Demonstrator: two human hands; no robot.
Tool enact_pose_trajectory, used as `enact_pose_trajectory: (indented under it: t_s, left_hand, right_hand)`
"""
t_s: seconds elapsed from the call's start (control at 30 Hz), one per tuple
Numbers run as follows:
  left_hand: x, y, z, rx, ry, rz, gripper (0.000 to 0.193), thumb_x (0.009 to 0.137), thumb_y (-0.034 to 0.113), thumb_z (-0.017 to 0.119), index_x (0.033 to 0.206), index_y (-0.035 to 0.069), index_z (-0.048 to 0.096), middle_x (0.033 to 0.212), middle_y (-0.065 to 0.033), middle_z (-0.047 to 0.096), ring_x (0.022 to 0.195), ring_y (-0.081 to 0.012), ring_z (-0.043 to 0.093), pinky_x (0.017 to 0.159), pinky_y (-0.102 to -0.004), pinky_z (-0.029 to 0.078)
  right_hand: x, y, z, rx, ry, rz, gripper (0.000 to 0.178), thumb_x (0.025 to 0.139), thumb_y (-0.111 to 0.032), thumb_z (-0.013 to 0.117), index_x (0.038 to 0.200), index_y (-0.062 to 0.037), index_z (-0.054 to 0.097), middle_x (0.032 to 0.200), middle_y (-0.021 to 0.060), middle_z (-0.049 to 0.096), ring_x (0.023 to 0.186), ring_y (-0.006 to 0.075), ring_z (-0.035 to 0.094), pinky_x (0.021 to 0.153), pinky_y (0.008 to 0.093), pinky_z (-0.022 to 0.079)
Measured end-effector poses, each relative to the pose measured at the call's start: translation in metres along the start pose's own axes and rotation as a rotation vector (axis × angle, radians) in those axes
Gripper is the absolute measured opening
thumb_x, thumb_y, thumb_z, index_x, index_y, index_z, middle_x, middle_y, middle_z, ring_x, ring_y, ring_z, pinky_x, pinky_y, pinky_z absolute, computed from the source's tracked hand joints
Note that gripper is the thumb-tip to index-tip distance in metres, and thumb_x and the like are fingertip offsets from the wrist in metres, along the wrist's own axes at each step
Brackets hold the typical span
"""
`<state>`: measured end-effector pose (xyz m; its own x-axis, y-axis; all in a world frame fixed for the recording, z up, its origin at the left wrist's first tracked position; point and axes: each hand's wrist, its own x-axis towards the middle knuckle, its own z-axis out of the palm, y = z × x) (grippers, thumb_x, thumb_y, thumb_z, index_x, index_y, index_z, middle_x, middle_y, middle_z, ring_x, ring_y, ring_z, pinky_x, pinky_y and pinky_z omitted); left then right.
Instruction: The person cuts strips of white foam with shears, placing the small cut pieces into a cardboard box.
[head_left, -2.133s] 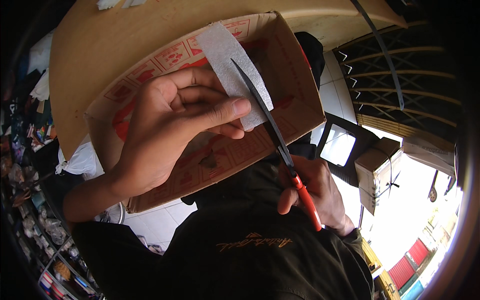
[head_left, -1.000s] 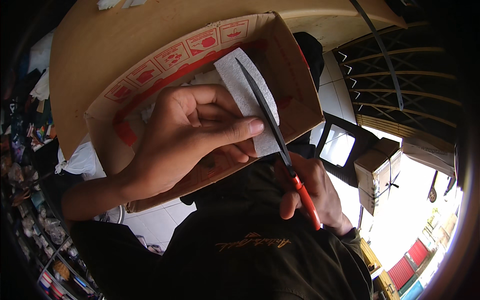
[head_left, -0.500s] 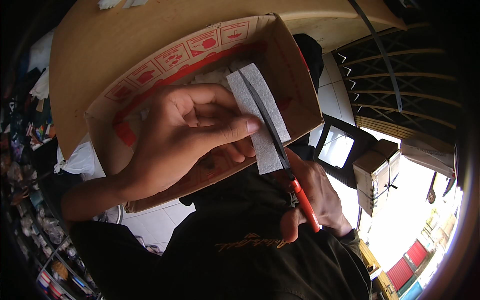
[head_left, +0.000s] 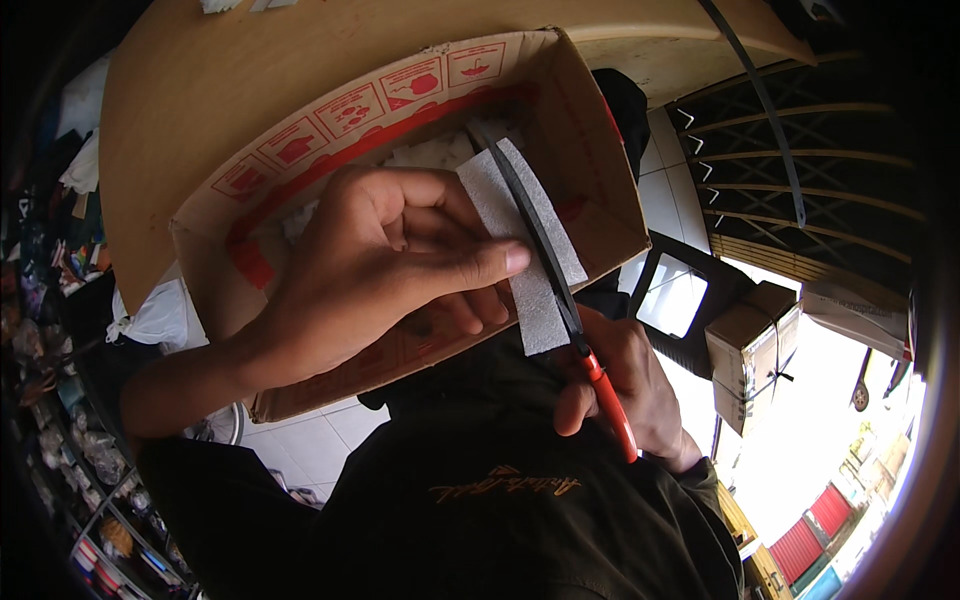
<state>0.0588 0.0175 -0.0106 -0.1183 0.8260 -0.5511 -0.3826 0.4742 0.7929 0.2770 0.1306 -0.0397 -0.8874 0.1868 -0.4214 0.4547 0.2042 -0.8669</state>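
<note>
Between the thumb and fingers of my left hand (head_left: pixel 400 255) is a flat strip of white foam (head_left: pixel 540 310), held tilted over the cardboard box (head_left: pixel 215 290). My right hand (head_left: pixel 635 385) grips scissors (head_left: pixel 612 410) with red handles and dark blades. One blade lies lengthwise across the face of the strip, its tip just past the strip's upper end. Behind the strip the other blade is hidden, and so are most of my right fingers. White pieces (head_left: pixel 435 152) lie inside the box, partly covered by my left hand.
The box rests against a tan tabletop (head_left: pixel 150 170). At right stand a strapped carton (head_left: pixel 750 345) and a dark folding gate (head_left: pixel 800 150). A white plastic bag (head_left: pixel 155 315) hangs at left, near shelves crowded with goods (head_left: pixel 100 460). Pale floor tiles (head_left: pixel 330 440) show below.
The scissors have shifted slightly up along the strip, so the blade tip now extends past its upper end. The strip and my left hand have moved slightly right.
</note>
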Motion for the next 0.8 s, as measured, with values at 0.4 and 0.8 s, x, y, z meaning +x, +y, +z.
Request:
enact_pose_trajectory:
  t_s: [0.4,0.8]
  left_hand:
    - [0.001,-0.011,-0.006,-0.055,0.106,0.198,0.020,0.092,0.011,0.060,0.105,-0.004,0.056,0.087,-0.0125,0.067,0.074,-0.0164,0.066,0.063,-0.0274,0.055]
    - [-0.002,-0.005,-0.005,-0.029,0.071,0.151,0.012,0.088,0.003,0.062,0.095,-0.006,0.060,0.078,-0.0131,0.066,0.064,-0.0156,0.065,0.057,-0.0258,0.053]
  right_hand:
    - [-0.001,-0.002,0.001,-0.002,0.043,-0.017,0.047,0.071,-0.034,0.083,0.081,0.0035,0.056,0.050,0.0100,0.051,0.045,0.0210,0.055,0.047,0.0328,0.038]
    - [0.000,0.008,-0.003,-0.035,-0.016,-0.107,0.094,0.039,-0.069,0.084,0.090,0.0030,0.052,0.056,0.0103,0.047,0.052,0.0290,0.056,0.051,0.0371,0.040]
